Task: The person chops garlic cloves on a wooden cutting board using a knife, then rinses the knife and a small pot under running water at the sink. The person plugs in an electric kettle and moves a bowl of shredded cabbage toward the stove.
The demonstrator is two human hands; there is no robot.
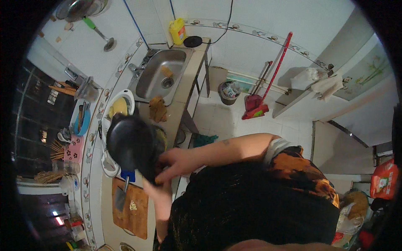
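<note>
A black pan (130, 142), round and tilted, is held above the counter in front of me, slightly blurred. My right hand (180, 164) grips its near edge, thumb side showing. From below, my left hand (154, 186) reaches up to the same edge, its fingers mostly hidden by the pan and the right hand. Just beyond the pan sits a white basin (131, 95) with a yellow bowl (120, 106) in it. On the wooden cutting board (135, 221) lie a cleaver (120, 199) and a small heap of chopped pale pieces (133, 205).
A brown cloth (158, 109) lies between the pan and the steel sink (154, 75). White spoons (109, 164) rest by the tiled ledge, where a blue bowl (82, 122) and a pink holder (73, 148) stand. A bin (229, 98) and red broom (256, 112) are on the floor.
</note>
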